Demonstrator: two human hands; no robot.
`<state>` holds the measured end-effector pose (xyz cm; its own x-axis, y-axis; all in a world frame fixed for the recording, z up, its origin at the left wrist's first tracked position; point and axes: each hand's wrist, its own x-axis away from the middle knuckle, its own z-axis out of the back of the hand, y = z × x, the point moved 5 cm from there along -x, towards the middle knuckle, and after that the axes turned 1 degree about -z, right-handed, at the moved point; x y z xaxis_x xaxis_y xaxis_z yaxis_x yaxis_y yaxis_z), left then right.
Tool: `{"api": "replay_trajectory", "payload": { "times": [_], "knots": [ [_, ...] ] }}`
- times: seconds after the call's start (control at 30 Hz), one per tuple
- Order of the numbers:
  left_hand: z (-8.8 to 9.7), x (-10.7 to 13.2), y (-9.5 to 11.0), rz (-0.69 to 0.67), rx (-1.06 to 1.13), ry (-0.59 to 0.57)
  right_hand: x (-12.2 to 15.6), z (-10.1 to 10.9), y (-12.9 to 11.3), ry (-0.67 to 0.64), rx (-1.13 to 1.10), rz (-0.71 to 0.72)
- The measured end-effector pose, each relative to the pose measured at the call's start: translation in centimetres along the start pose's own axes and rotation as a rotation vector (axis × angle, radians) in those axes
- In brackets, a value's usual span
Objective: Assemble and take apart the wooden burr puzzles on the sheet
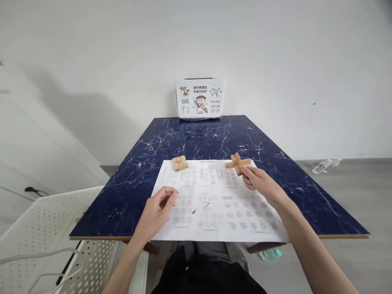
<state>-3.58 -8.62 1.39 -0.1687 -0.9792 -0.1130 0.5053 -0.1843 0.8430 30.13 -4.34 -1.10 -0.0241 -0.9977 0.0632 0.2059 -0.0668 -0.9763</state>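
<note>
My right hand (259, 181) grips a cross-shaped wooden puzzle (237, 163) at the far right corner of a white instruction sheet (214, 204). The puzzle's lower end is pinched between my fingers. My left hand (159, 210) rests on the sheet's left side with its fingers loosely curled, and nothing shows inside them. A small cluster of wooden blocks (180, 163) lies at the sheet's far left corner, apart from both hands.
The sheet lies on a dark blue marble-patterned table (128, 179). A white cartoon-printed box (199, 98) leans against the wall at the table's far edge. A white perforated basket (45, 232) stands at my left. A plastic bottle (326, 165) lies on the floor at right.
</note>
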Motion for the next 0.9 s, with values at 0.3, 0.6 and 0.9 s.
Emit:
{"api": "replay_trajectory", "payload": {
  "times": [0.3,0.6,0.9],
  "knots": [
    [-0.2,0.1,-0.2,-0.008,-0.018,-0.011,-2.1,2.3,2.5,0.263,0.708,-0.035],
    [-0.4,0.2,0.2,-0.002,-0.053,-0.018,2.4,1.6,1.6,0.312,0.77,0.008],
    [0.3,-4.3,0.5,-0.149,-0.401,0.013,7.7,-1.4,2.3,0.319,0.553,0.147]
  ]
}}
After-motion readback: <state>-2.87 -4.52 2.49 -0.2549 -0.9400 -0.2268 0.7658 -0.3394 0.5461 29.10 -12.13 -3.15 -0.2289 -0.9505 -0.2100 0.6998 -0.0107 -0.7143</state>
